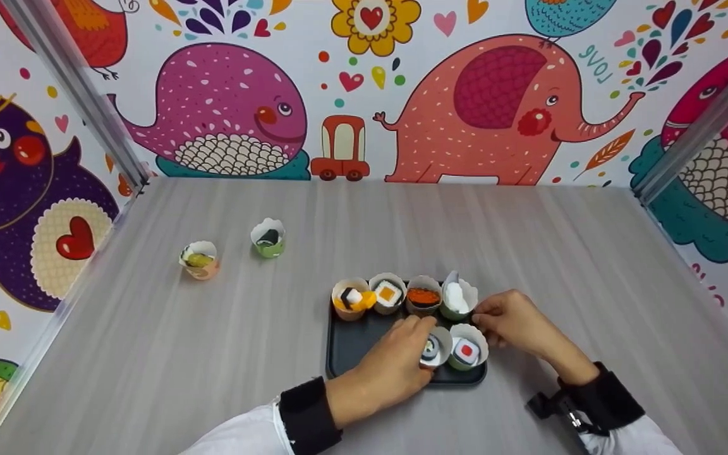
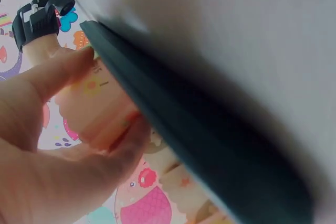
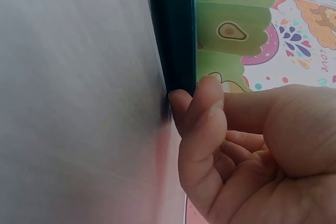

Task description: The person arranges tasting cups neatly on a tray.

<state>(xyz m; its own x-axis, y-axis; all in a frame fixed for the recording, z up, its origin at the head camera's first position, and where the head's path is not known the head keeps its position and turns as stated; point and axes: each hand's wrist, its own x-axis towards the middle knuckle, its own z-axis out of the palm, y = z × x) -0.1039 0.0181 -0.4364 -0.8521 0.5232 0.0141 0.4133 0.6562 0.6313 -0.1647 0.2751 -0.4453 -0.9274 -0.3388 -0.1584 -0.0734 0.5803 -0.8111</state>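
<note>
A black tray [image 1: 354, 344] lies on the table, carrying several scalloped paper cups with toy sushi inside. My left hand [image 1: 389, 363] reaches over its front part and grips a cup [image 1: 441, 346] with a round sushi roll piece. In the left wrist view that cup [image 2: 97, 100] is peach-coloured with a printed flower, between thumb and fingers. At the tray's right edge, my right hand [image 1: 515, 322] pinches the rim with thumb and forefinger, seen close in the right wrist view beside a green cup [image 3: 231, 30]. Next to the gripped cup sits a green cup [image 1: 467, 347] with a red-centred piece.
Along the tray's back row stand cups with an orange-and-white piece [image 1: 352, 299], a yellow-centred roll [image 1: 388, 293], orange roe [image 1: 423, 296] and a white piece [image 1: 455, 297]. Off the tray, far left, are an orange cup [image 1: 201, 260] and a green cup [image 1: 268, 239]. Printed panels wall the table.
</note>
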